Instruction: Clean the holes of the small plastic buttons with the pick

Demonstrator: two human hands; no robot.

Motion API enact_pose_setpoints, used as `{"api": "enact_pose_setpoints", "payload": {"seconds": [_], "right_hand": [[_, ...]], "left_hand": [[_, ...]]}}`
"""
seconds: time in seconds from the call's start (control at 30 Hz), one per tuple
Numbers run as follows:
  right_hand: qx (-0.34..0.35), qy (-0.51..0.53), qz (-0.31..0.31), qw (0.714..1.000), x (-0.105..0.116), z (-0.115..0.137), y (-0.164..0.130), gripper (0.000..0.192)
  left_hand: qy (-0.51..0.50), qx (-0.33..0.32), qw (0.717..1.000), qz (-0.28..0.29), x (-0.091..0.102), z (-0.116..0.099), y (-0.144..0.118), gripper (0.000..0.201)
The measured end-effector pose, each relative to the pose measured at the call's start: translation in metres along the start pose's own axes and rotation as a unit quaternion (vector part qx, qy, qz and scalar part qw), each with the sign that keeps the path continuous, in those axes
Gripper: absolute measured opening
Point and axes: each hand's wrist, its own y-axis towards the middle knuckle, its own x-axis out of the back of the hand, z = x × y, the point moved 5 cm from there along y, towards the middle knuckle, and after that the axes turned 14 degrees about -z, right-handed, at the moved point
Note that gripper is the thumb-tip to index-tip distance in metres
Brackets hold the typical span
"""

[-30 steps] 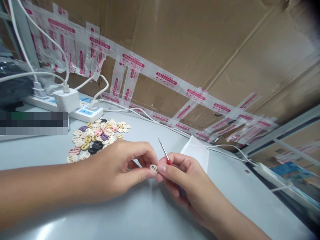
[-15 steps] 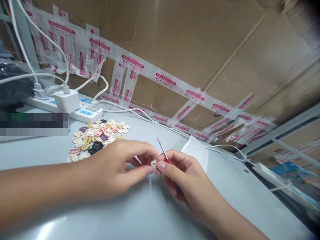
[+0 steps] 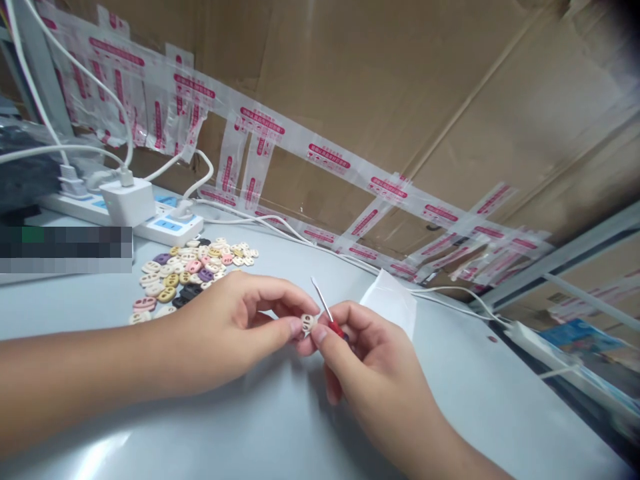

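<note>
Bright, even light; glare on table (image 3: 105, 453) front-left; edges warped, top-right corner dark.

We see a pale grey table (image 3: 280, 427) filling the lower frame. At left of centre lies a heap of small beads (image 3: 187, 273), cream, pink, purple and black. Behind it, at upper left, we note a white power strip (image 3: 165, 230) with a charger (image 3: 126, 202) plugged in. White cables (image 3: 300, 241) run rightward past a white folded sheet (image 3: 393, 303)
</note>
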Motion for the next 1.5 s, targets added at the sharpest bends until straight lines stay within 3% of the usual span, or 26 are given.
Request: {"api": "enact_pose_setpoints", "payload": {"seconds": [0.2,0.43,0.63,0.8,0.9,1.03,1.13,1.37,1.5], "right_hand": [[0.025,0.007,0.0,1.0,-0.001,0.004,-0.002,0.018],[0.01,-0.026,-0.009,1.0,0.0,-0.001,0.0,0.023],[0.041,-0.081,-0.029,0.995,0.0,0.001,-0.003,0.023],[0.094,-0.09,-0.053,0.99,0.0,0.007,-0.003,0.02],[0.068,-0.062,-0.053,0.994,0.0,0.003,-0.003,0.02],[0.04,-0.005,-0.031,0.999,-0.002,-0.001,-0.001,0.023],[0.038,0.014,-0.022,0.999,-0.003,-0.001,0.0,0.022],[0.031,0.03,-0.026,0.999,0.001,0.0,-0.002,0.018],[0.029,0.029,-0.021,0.999,0.003,-0.004,0.001,0.028]], "left_hand": [[-0.024,0.058,0.998,-0.009,0.0,0.006,0.003,0.016],[-0.019,0.016,0.999,0.024,-0.003,0.003,0.002,0.019],[0.001,0.022,1.0,0.01,-0.004,0.005,0.001,0.024],[0.026,-0.009,1.0,-0.012,-0.005,0.002,-0.001,0.024],[0.057,-0.03,0.997,-0.042,-0.001,0.0,-0.002,0.026],[0.093,-0.109,0.99,-0.006,-0.003,-0.01,-0.004,0.025],[0.12,-0.16,0.98,-0.02,-0.002,-0.019,-0.004,0.024],[0.15,-0.166,0.973,-0.06,0.004,-0.019,-0.003,0.025],[0.153,-0.17,0.97,-0.08,0.008,-0.014,-0.002,0.023]]}}
